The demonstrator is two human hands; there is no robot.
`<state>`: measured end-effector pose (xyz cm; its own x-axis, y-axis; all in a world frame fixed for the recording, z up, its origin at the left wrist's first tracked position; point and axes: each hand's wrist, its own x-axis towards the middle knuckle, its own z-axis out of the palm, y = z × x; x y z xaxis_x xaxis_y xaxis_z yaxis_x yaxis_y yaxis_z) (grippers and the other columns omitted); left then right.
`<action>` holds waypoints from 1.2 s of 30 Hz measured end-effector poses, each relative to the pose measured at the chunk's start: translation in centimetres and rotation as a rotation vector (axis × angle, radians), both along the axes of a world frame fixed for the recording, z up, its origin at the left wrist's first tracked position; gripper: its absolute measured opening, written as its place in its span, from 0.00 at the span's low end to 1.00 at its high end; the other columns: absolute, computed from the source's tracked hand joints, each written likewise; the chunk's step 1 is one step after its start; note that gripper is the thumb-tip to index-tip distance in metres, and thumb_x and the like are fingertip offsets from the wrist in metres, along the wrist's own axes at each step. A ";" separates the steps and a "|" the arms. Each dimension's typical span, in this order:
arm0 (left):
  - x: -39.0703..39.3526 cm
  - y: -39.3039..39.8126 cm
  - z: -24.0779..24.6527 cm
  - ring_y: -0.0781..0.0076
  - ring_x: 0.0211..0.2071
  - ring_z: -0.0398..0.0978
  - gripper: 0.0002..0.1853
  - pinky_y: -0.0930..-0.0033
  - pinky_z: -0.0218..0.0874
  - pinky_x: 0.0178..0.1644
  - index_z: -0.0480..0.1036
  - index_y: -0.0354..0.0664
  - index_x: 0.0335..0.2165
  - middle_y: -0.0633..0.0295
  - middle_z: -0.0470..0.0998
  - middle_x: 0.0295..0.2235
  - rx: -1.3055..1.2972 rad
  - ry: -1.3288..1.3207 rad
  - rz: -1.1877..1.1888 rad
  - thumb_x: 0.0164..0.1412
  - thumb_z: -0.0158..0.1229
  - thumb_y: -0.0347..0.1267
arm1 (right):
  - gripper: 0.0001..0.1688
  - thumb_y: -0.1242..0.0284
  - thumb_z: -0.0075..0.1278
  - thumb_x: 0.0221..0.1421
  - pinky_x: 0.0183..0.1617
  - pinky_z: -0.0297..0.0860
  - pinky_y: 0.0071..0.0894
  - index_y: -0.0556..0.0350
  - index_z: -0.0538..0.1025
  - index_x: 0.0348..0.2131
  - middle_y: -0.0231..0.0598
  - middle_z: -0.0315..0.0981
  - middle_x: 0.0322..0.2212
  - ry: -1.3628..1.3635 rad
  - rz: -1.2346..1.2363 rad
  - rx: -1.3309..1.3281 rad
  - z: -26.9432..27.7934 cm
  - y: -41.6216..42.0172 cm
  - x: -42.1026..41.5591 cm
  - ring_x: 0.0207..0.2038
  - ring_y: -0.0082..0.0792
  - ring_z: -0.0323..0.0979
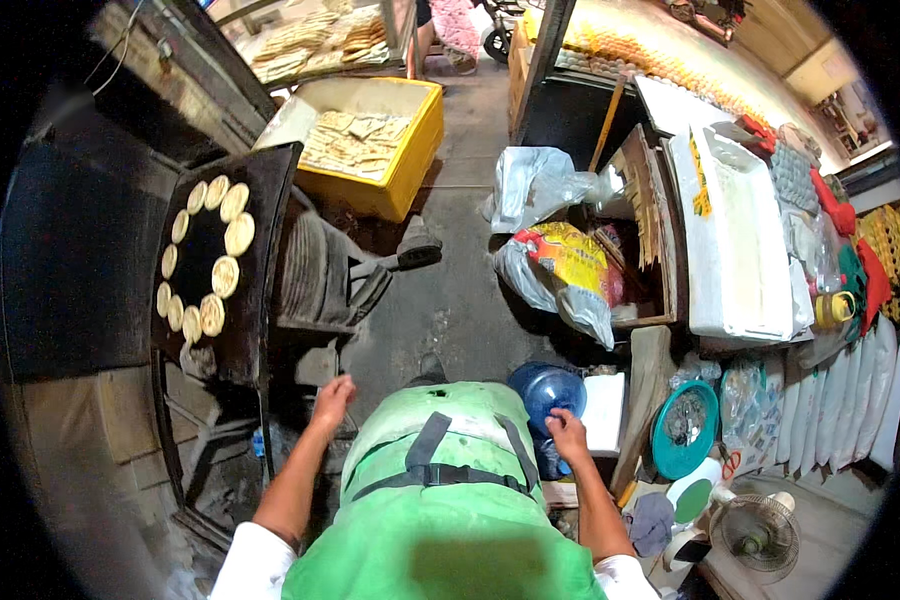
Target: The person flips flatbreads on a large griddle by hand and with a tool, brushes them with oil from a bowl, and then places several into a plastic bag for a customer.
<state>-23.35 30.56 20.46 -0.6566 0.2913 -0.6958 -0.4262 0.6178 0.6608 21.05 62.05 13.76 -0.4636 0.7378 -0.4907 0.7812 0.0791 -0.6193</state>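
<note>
Both arms hang beside the green apron, held forward at waist height. My left hand point(334, 401) is loosely curled and holds nothing that I can see; it is near the right edge of the black griddle's stand. My right hand point(567, 433) has its fingers bent, over the blue plastic water jug point(547, 394); whether it touches the jug cannot be told. On the black griddle point(251, 300) to the left lies a ring of several round flatbreads point(226, 276). Beyond it, a yellow foam-lined box point(412, 161) holds flat pieces of bread point(356, 142).
A grey floor point(450, 292) runs ahead between griddle and plastic bags point(562, 262). At right stand a white foam box point(742, 247), a wooden board point(643, 397), a teal basin point(671, 461) and a fan point(754, 534). Eggs point(637, 56) lie beyond the doorway.
</note>
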 end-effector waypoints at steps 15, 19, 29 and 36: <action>-8.9 20.9 -5.6 0.69 0.20 0.74 0.12 0.66 0.66 0.23 0.69 0.48 0.47 0.63 0.75 0.24 -0.060 -0.163 -0.140 0.72 0.48 0.40 | 0.12 0.74 0.54 0.60 0.45 0.74 0.36 0.61 0.80 0.43 0.48 0.78 0.38 0.298 -0.408 0.766 25.8 36.8 -4.8 0.39 0.42 0.79; -6.4 23.3 -7.4 0.68 0.22 0.72 0.08 0.65 0.64 0.26 0.70 0.48 0.42 0.61 0.74 0.26 -0.192 -0.250 -0.159 0.69 0.52 0.38 | 0.11 0.74 0.54 0.61 0.49 0.73 0.37 0.61 0.80 0.42 0.46 0.77 0.40 0.233 -0.511 0.925 25.9 48.4 1.5 0.44 0.41 0.77; -4.8 33.3 -4.2 0.75 0.24 0.72 0.05 0.69 0.65 0.30 0.75 0.44 0.38 0.66 0.76 0.25 0.028 -0.208 -0.337 0.68 0.59 0.34 | 0.22 0.57 0.57 0.58 0.49 0.71 0.43 0.56 0.81 0.42 0.49 0.81 0.40 -0.464 -1.132 0.917 19.3 67.5 34.7 0.43 0.50 0.79; -9.6 35.8 -3.9 0.70 0.30 0.75 0.04 0.65 0.68 0.35 0.73 0.47 0.38 0.67 0.75 0.31 0.077 -0.441 -0.190 0.67 0.59 0.33 | 0.28 0.50 0.61 0.52 0.49 0.71 0.39 0.56 0.82 0.39 0.49 0.82 0.37 -0.123 -1.241 0.452 11.8 67.2 36.7 0.41 0.50 0.79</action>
